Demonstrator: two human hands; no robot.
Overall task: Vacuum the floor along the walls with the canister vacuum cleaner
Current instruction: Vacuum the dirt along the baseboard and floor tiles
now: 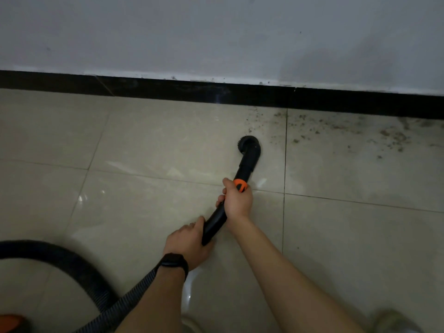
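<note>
Closest to the lens are the person's two bare forearms coming up from the bottom edge, plus a blurry pale shoe [394,320] in the bottom right corner. The left wrist has a black smartwatch [174,261] on it.

Both hands are on the black curved wand [216,221] of the vacuum. The left hand [186,245] is wrapped around the rear end of it, right where the ribbed hose [125,306] joins, fingers curled round the tube. The right hand [237,200] grips further up, just behind the orange collar [240,185], thumb on the left side of the tube and the other fingers curled round it. So both are clamped on the wand, no loose fingers.

The wand points away toward the wall and ends in a small round brush nozzle [248,143], which sits down at the beige tile floor [144,212], near the black skirting board [216,92] but not touching it. Just to the right of the nozzle, a scatter of brown crumbs and dirt [336,133] spreads along the base of the skirting and carries on to the right edge. Tiles to the left of the nozzle look glossy.

The hose loops back in a big arc to the bottom left, where an orange bit of the canister [10,322] pokes into the corner. Above the skirting, the grey-white wall [216,32] has some scuffs.
</note>
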